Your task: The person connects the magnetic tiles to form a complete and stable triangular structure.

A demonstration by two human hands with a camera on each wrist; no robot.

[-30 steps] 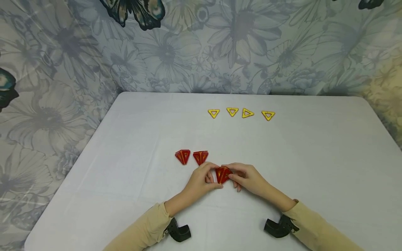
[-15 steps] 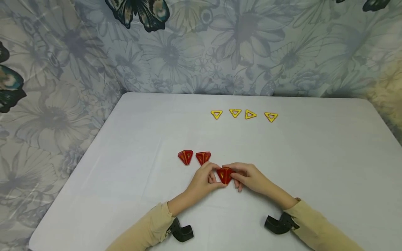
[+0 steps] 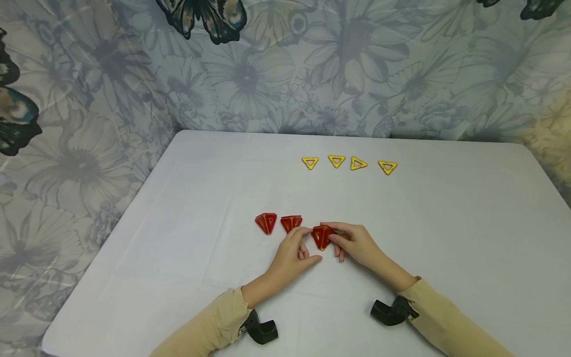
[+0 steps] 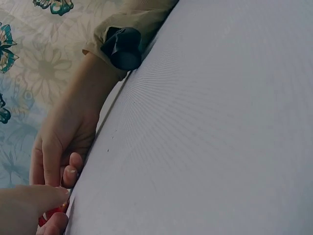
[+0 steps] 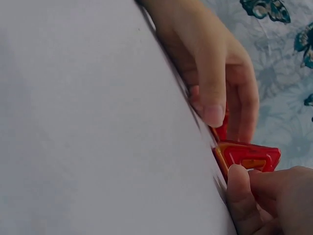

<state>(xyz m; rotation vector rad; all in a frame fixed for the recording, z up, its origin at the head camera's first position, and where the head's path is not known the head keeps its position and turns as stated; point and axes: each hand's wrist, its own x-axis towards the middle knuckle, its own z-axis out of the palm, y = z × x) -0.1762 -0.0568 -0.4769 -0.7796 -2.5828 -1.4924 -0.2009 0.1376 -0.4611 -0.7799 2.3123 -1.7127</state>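
A small red pyramid built of triangular tiles (image 3: 321, 239) is pinched by my right hand (image 3: 357, 244) between thumb and fingers; its tile frame shows well in the right wrist view, just over the tabletop. My left hand (image 3: 290, 255) is at the pyramid's left, thumb and forefinger spread apart. The left forefinger tip is close to the pyramid's upper corner; whether it touches I cannot tell. Two similar red pyramids, one at far left (image 3: 266, 223) and one nearer (image 3: 291, 222), stand in a row. The left fingers partly cover the nearer one.
Several yellow triangular tiles, among them one at the left end (image 3: 310, 163) and one at the right end (image 3: 387, 167), lie flat near the back of the white table (image 3: 200, 198). Patterned fabric (image 3: 348, 59) hangs behind. Black wrist mounts (image 3: 263, 331) sit under both sleeves.
My right hand has moved the held pyramid slightly away from me, towards the row. The left thumb has come off its lower tip. The head view has shifted a little.
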